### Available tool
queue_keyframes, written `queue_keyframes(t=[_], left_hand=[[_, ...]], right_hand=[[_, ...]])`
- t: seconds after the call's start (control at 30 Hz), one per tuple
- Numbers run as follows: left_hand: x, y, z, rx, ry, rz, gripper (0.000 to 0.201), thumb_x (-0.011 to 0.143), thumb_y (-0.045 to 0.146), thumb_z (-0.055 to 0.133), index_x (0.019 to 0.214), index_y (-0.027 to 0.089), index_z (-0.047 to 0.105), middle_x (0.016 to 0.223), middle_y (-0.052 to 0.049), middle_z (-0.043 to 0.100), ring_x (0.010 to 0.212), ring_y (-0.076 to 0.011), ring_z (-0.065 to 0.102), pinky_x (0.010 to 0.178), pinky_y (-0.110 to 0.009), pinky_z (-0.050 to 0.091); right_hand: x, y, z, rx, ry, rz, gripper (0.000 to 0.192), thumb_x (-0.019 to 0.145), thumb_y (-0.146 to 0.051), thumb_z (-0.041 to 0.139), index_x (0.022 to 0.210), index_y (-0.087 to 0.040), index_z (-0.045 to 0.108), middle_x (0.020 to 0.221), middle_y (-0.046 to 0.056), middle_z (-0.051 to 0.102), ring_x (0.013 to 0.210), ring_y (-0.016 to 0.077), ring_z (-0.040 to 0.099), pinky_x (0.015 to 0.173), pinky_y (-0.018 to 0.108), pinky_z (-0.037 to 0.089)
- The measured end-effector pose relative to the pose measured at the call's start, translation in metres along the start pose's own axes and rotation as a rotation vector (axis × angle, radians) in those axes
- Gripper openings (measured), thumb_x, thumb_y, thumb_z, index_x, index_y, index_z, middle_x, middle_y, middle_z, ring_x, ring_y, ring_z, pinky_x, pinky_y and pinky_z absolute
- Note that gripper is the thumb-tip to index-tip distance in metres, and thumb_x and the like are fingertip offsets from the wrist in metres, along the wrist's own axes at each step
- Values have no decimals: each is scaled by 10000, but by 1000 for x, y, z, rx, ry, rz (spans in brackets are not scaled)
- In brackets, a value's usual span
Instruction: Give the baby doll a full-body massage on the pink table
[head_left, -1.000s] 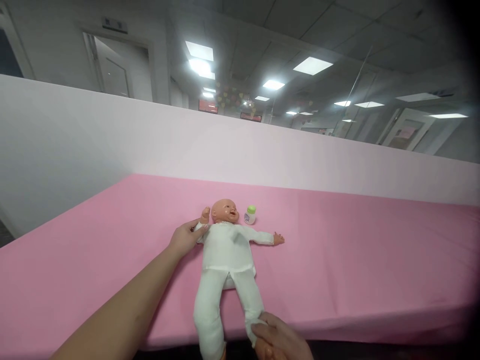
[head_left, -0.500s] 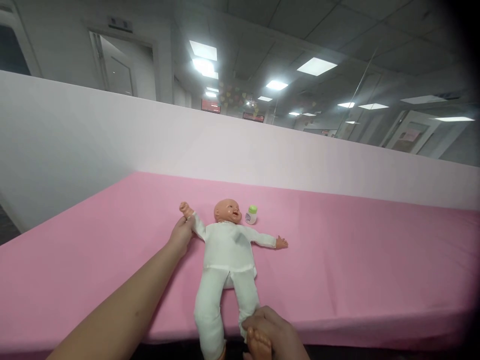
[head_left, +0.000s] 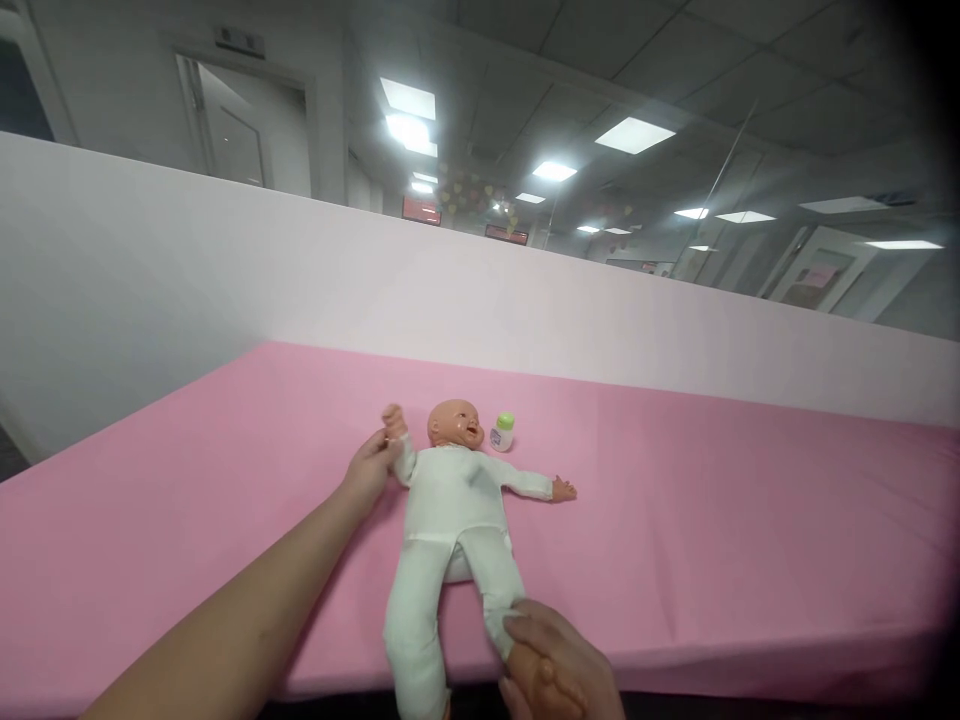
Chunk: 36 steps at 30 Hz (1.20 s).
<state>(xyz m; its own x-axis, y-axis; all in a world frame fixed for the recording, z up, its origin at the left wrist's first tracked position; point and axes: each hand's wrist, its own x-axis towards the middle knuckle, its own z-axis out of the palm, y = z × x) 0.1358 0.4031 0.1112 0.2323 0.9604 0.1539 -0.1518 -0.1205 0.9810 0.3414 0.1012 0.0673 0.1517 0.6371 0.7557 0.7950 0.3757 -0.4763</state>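
A baby doll [head_left: 454,500] in a white top and white trousers lies on its back on the pink-covered table [head_left: 750,540], its head toward the far wall. My left hand [head_left: 370,468] is closed around the doll's forearm at the left, just below its raised plastic fist. At the table's front edge my right hand [head_left: 562,655] grips the doll's lower leg and foot on the right side, with the bare toes showing beside my fingers. The doll's other arm stretches out to the right, untouched. Its other foot is mostly cut off by the bottom of the view.
Beside the doll's head stands a small bottle [head_left: 502,432] with a green cap and a whitish body. A low white wall [head_left: 480,300] borders the far side of the table. Beyond it are glass, ceiling lights and a doorway [head_left: 247,130].
The doll's left-side forearm has swung inward and up toward its head with my left hand. My right hand has shifted slightly right, angling the held leg outward.
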Motion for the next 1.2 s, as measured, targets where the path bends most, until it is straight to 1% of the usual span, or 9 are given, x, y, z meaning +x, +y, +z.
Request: queue_keyframes(t=[0.03,0.07,0.1,0.17,0.27,0.5,0.67,0.93,1.2], left_hand=[[-3,0,3,161,-83,77,409,856,456,647,1186,216,673,1000,-66,705,867,-251,666,790,-380,531],[-6,1,5,337,-154,155,439,859,465,646,1233,238,685,1018,-67,703,913,-266,657,836,-398,514],[-9,2,8,513,-205,228,460,869,461,637,1287,274,682,1031,-65,698,963,-279,643,884,-414,491],[-14,5,12,796,-254,329,489,902,433,604,1385,361,630,1044,-62,683,1047,-296,607,953,-440,444],[-18,10,14,962,-273,382,502,951,406,544,1453,421,554,1055,-62,664,1098,-297,571,969,-438,417],[-16,8,11,978,-271,366,515,951,416,562,1465,393,545,1014,-63,639,1050,-278,577,939,-400,426],[-15,8,11,979,-277,349,504,950,396,557,1454,389,556,1000,-65,627,1044,-277,579,930,-401,430],[-17,13,15,938,-260,325,518,927,370,561,1445,382,572,1022,-73,658,1055,-286,605,934,-412,450],[-12,13,12,749,-161,281,460,906,442,560,1330,297,663,1187,-81,712,1100,-301,647,934,-398,485]], right_hand=[[8,0,-2,-17,13,-33,457,773,-191,726,1223,-245,663,1152,95,725,972,264,759,848,328,649],[18,-1,-4,1,-25,-71,469,775,-191,724,1237,-238,653,1163,100,721,973,264,759,834,327,654],[29,-2,-6,24,-115,-94,465,775,-199,729,1233,-236,653,1168,100,715,979,260,757,828,315,655],[51,-5,-7,24,-153,-74,411,800,-212,718,1205,-245,659,1184,94,705,1017,251,744,867,315,645],[78,-6,-1,-18,-184,-15,374,838,-235,695,1211,-257,668,1258,92,675,1146,259,690,986,366,600],[110,-4,40,-92,-374,121,396,854,-231,644,1247,-249,687,1407,89,618,1241,276,639,1064,442,537],[122,-7,58,-92,-407,182,359,853,-217,635,1201,-259,709,1389,77,639,1255,285,632,1038,451,534],[131,-7,60,-102,-438,199,320,877,-226,604,1174,-277,712,1391,59,646,1263,281,633,974,399,548],[117,-7,56,-129,-387,188,426,841,-233,630,1262,-259,690,1460,75,589,1266,279,629,1046,438,530]])
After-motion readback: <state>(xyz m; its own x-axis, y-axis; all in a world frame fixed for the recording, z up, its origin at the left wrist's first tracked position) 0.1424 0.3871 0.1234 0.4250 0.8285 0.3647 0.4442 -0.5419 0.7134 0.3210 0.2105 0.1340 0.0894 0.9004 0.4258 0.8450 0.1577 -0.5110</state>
